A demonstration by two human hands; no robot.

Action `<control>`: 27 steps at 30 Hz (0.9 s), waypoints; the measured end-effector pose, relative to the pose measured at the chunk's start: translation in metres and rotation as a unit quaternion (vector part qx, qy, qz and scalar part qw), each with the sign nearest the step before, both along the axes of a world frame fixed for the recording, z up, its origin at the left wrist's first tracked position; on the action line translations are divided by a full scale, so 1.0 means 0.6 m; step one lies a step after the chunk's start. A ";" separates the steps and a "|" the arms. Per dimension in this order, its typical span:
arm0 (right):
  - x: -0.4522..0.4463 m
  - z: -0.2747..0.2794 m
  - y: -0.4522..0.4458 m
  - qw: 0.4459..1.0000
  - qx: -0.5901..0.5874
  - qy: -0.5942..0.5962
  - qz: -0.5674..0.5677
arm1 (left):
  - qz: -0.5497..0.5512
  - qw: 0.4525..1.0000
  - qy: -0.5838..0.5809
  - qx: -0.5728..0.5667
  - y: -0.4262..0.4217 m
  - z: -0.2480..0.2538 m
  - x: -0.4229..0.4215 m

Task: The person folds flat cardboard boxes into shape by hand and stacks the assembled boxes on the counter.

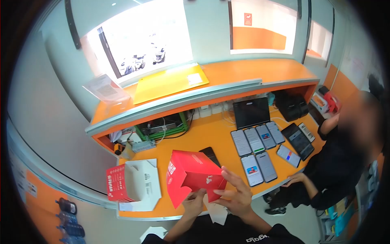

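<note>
A red cardboard box with white lettering is held tilted above the front edge of the orange desk. Its flaps stand open towards me, and a white flap hangs below it. My left hand is closed on the box's lower edge, its fingertips partly hidden by the cardboard. At the right side of the box, my right hand grips the edge with the thumb below and the fingers raised along it. Left of the box, another open red-and-white box lies on the desk with its white flaps spread.
A dark phone lies behind the held box. Several phones lie in rows before a laptop; a tablet is beside them. A person in black sits at the right. A yellow folder rests on the raised shelf.
</note>
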State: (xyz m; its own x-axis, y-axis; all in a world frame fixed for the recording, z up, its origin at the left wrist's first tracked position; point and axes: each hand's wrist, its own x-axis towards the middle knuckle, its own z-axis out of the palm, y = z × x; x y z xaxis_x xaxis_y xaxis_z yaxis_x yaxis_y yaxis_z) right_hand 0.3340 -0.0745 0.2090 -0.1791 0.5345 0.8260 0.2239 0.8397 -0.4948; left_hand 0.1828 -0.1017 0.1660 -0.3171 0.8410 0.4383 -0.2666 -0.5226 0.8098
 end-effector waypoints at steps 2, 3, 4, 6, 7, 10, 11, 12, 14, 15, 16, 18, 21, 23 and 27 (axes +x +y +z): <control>-0.028 -0.002 0.003 0.997 -0.026 0.071 0.022 | 0.032 0.999 0.033 0.003 0.001 -0.012 -0.021; -0.041 -0.005 0.004 0.996 -0.017 0.091 -0.011 | -0.001 0.999 0.052 0.011 0.015 -0.007 -0.026; -0.052 -0.008 0.009 0.997 -0.001 0.072 -0.019 | 0.001 1.000 0.022 0.020 0.025 -0.002 -0.025; -0.072 -0.014 0.012 0.999 0.010 0.037 -0.015 | 0.007 0.999 -0.028 0.019 0.025 -0.010 -0.031; -0.083 -0.019 0.012 0.997 -0.008 0.066 -0.033 | 0.007 0.999 -0.035 0.014 0.029 -0.016 -0.035; -0.121 -0.052 0.002 0.985 -0.079 0.118 -0.097 | -0.140 0.978 -0.156 -0.020 0.025 0.005 -0.036; -0.131 -0.065 0.002 0.969 -0.127 0.150 -0.148 | -0.137 0.977 -0.164 -0.023 0.029 0.020 -0.043; -0.135 -0.065 0.008 0.968 -0.129 0.106 -0.188 | -0.133 0.985 -0.027 -0.104 0.032 0.034 -0.062; -0.125 -0.064 0.019 0.985 -0.125 0.031 -0.119 | -0.106 0.971 0.148 -0.158 0.040 0.031 -0.107; -0.108 -0.057 0.022 0.991 -0.121 -0.037 -0.053 | -0.089 0.970 0.184 -0.133 0.050 0.013 -0.131; -0.090 -0.043 0.026 0.988 -0.123 -0.035 -0.091 | -0.076 0.970 0.207 -0.103 0.055 -0.008 -0.163; -0.065 -0.011 0.029 0.988 -0.142 0.013 0.058 | -0.100 0.964 0.240 -0.063 0.062 -0.017 -0.181; -0.047 0.061 0.030 0.995 -0.078 -0.065 0.017 | -0.129 0.922 0.339 -0.136 0.047 0.041 -0.180; -0.048 0.056 0.040 0.990 -0.029 -0.137 -0.017 | -0.164 0.889 0.338 -0.261 0.033 0.063 -0.164; -0.032 0.025 0.050 0.971 -0.027 -0.236 0.022 | -0.193 0.896 0.380 -0.125 0.041 0.033 -0.157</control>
